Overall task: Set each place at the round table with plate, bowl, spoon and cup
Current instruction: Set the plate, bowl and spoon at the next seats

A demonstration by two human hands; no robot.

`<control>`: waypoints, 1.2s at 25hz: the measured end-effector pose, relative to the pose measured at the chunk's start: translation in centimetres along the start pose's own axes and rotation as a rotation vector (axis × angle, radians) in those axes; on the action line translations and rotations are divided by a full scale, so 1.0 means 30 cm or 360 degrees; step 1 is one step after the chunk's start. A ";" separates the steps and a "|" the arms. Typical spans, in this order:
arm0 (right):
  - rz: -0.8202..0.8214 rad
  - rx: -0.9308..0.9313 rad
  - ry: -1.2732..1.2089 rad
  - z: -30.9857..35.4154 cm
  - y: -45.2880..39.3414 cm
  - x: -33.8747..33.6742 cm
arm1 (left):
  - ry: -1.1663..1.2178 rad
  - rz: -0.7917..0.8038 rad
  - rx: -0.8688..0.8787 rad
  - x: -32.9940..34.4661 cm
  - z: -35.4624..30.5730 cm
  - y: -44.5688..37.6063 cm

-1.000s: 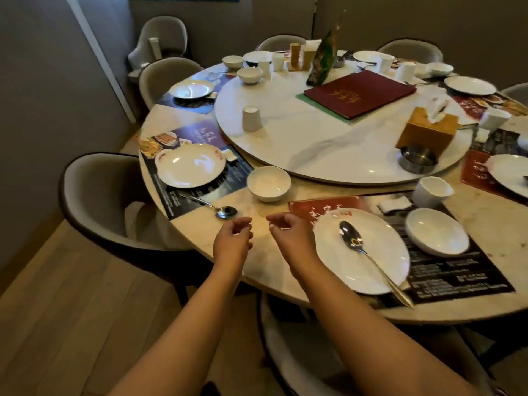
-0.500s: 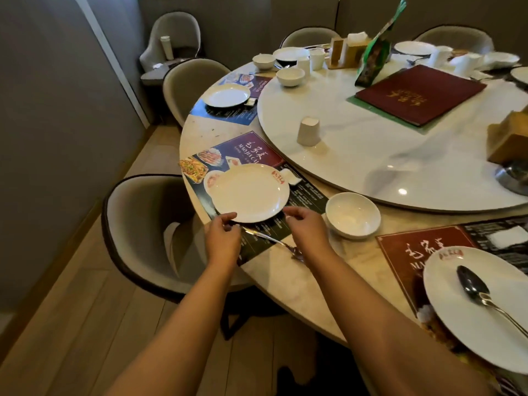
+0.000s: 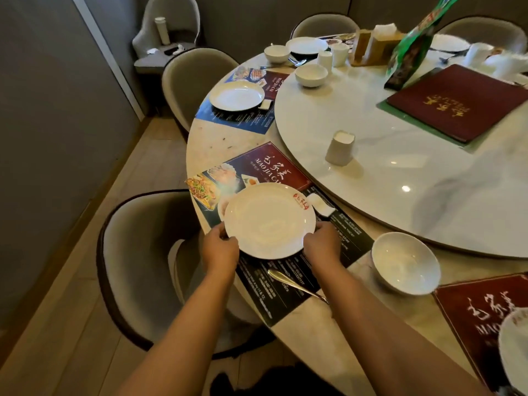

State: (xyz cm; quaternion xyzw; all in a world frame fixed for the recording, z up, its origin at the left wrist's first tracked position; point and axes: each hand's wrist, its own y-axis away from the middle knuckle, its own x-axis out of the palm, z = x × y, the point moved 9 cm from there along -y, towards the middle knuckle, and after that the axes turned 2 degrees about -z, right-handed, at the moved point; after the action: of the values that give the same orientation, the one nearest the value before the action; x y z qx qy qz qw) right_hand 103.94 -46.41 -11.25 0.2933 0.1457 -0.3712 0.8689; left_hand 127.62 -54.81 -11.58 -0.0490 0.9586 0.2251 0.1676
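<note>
Low centre of frame, the spoon (image 3: 295, 284) lies on the placemat (image 3: 285, 278), just above it left hand (image 3: 220, 250) and right hand (image 3: 322, 245) grip the white plate (image 3: 269, 220) by its near rim, bowl (image 3: 405, 262) at right, upturned cup (image 3: 340, 148) beyond on the turntable (image 3: 400, 155).

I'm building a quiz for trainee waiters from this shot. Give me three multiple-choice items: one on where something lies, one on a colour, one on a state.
1. Where does the spoon lie?
A. in the bowl
B. on the placemat, nearer the table's edge than the plate
C. on the turntable

2. What colour is the menu cover on the turntable?
A. dark red
B. yellow
C. white

3. How is the plate held?
A. by nobody
B. by one hand
C. by both hands

Answers: B, it rests on the placemat between the forearms; A, dark red with gold lettering; C, the left hand and right hand grip opposite rims.
</note>
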 end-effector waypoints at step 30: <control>-0.0573 -0.0497 0.0018 0.360 -0.230 -0.009 | -0.0043 0.0651 0.0586 0.307 -0.422 -0.255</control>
State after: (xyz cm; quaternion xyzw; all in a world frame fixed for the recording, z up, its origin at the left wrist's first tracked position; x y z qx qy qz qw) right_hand 99.10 -56.74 -5.40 0.1269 0.2562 -0.4913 0.8227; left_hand 116.49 -67.47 -7.25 0.1799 0.9710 0.0770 0.1375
